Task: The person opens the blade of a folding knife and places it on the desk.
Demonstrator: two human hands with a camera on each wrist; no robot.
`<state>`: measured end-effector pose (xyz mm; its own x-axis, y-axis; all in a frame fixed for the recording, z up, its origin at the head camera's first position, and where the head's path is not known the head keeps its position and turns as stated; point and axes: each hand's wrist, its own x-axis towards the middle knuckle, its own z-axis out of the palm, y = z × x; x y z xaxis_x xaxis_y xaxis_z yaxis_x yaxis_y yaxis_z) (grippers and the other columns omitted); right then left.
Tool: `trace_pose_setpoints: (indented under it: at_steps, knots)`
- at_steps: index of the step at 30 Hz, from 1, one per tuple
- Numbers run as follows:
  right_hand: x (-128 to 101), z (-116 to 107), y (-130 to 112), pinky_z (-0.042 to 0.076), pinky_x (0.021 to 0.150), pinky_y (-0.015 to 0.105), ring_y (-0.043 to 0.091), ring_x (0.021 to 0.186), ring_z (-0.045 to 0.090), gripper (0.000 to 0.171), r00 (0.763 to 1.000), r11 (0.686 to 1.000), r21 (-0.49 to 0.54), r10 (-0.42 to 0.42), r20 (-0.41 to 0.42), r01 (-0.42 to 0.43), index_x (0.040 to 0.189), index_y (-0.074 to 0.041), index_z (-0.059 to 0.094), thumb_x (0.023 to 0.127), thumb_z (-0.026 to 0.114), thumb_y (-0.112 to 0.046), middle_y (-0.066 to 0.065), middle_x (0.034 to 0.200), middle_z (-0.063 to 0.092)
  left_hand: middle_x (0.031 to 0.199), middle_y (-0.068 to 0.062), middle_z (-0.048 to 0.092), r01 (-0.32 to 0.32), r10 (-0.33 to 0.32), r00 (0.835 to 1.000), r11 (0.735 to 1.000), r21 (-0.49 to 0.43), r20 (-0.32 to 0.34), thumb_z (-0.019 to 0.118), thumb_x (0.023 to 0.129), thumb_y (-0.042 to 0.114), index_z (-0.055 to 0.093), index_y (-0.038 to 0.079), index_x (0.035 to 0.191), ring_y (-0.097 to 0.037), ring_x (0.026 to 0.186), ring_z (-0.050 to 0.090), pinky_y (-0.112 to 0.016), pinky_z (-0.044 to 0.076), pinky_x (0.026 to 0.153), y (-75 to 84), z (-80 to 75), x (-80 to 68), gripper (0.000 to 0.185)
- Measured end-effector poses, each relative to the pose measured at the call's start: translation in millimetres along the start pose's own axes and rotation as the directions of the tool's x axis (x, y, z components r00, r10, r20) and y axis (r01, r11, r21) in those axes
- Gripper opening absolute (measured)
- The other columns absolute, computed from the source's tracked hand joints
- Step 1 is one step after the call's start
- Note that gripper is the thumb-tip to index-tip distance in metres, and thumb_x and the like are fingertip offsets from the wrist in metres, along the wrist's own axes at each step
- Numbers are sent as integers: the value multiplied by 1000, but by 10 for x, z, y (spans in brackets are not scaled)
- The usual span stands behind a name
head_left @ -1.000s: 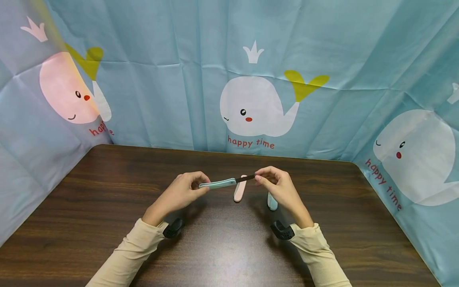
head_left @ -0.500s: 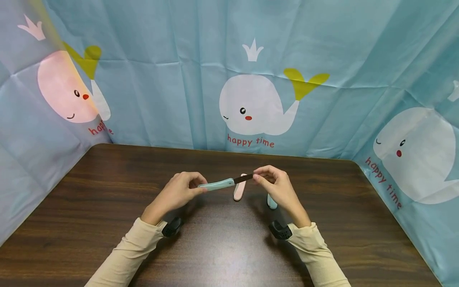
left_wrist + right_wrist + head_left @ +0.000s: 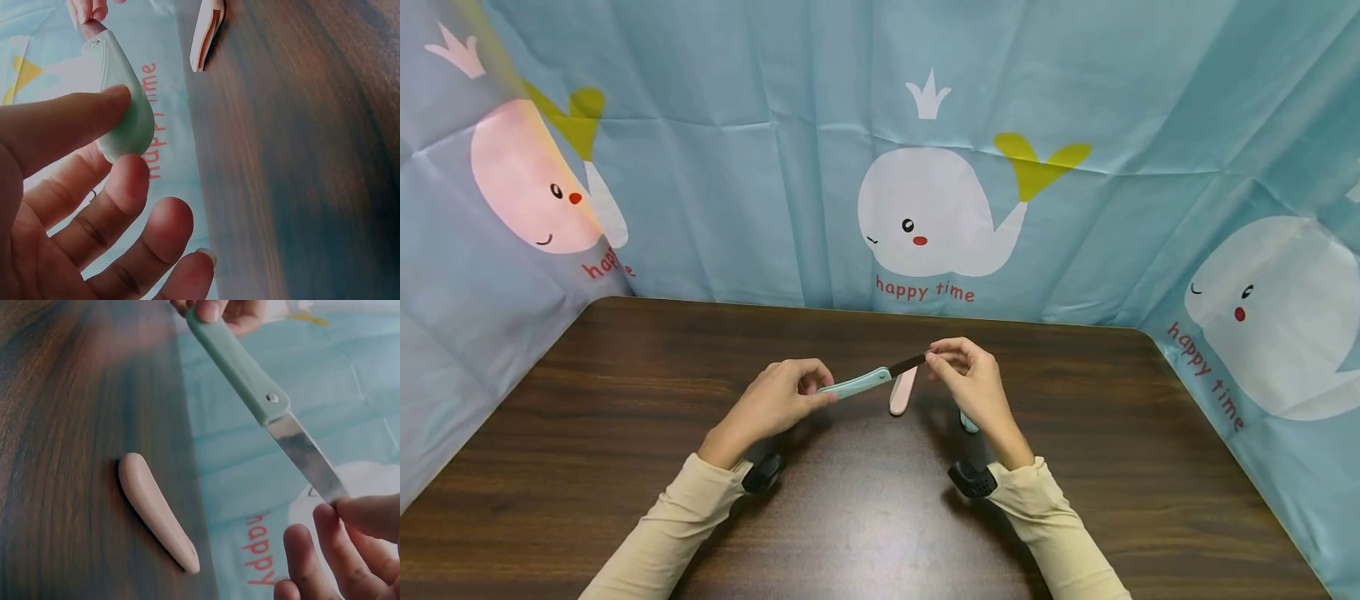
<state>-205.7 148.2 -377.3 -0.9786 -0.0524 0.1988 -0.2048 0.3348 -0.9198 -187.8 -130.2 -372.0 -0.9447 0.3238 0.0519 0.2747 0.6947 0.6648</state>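
A small folding knife with a mint-green handle (image 3: 854, 384) (image 3: 123, 100) (image 3: 240, 367) and a steel blade (image 3: 907, 364) (image 3: 306, 457) is held in the air above the dark wooden table (image 3: 625, 400). My left hand (image 3: 775, 402) pinches the handle's butt between thumb and fingers (image 3: 69, 122). My right hand (image 3: 966, 375) pinches the blade tip with thumb and fingers (image 3: 362, 519). The blade is unfolded, tilted up toward the right. A pink folded knife (image 3: 902, 392) (image 3: 206, 31) (image 3: 157, 510) lies on the table just beyond.
Another mint-green piece (image 3: 969, 423) lies on the table, mostly hidden under my right hand. A blue whale-print cloth (image 3: 925, 217) walls the table at the back and both sides. Black wrist cameras (image 3: 762, 475) sit on both cream sleeves.
The right hand has risen a little with the blade tip, so the knife now tilts up to the right. The left hand has barely moved.
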Motion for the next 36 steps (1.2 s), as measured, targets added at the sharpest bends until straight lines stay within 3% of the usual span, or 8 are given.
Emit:
trace_pose_setpoints:
  at_steps: [4,10,14,22,26,30,36]
  knots:
    - [74,77,-8,58,75,37,24,77,72,20,999,1000,4,13,-36,-13,111,-1,67,94,68,-12,24,101,74,68,4,53,13,-13,1000,1000,5,-6,73,90,24,68,16,94,-10,53,42,-25,34,51,-35,-1,10,10]
    - [221,191,-18,57,70,31,37,83,73,20,999,999,-33,4,-38,-5,109,-2,65,93,69,-13,20,99,75,71,1,55,31,-30,999,999,15,-26,67,94,18,70,12,101,-12,56,44,-25,35,54,-142,-21,24,10]
    - [315,262,-21,55,70,26,36,83,73,21,1000,998,-67,-5,-18,4,110,-1,64,93,69,-14,19,100,75,73,0,58,43,-43,999,999,15,-31,64,96,17,69,9,104,-12,57,46,-26,37,54,-212,-40,35,13]
    - [552,402,-26,59,75,38,29,81,74,22,1000,993,-121,12,21,-10,109,-4,67,93,70,-19,16,100,76,82,-8,65,77,-77,997,997,1,-23,62,97,15,66,6,102,-14,60,49,-29,40,58,-341,-140,97,12]
    - [649,458,-19,57,71,31,28,81,74,21,999,986,-166,17,37,-10,108,-6,69,93,70,-20,14,99,76,84,-9,65,89,-89,996,996,10,-12,60,97,15,66,5,103,-14,63,49,-30,39,60,-395,-185,135,13]
    - [723,513,5,56,73,30,32,85,74,23,997,986,-166,1,80,13,112,-3,69,94,68,-16,16,101,76,85,-10,65,117,-117,993,993,20,-8,60,98,16,67,4,104,-15,65,49,-29,38,60,-452,-229,166,15]
    - [798,560,47,55,88,41,30,105,71,30,980,983,-178,-10,198,47,124,-1,65,96,66,-13,17,111,74,87,-10,66,163,-163,987,986,44,-8,60,98,17,67,3,105,-16,68,51,-29,39,61,-541,-279,208,16]
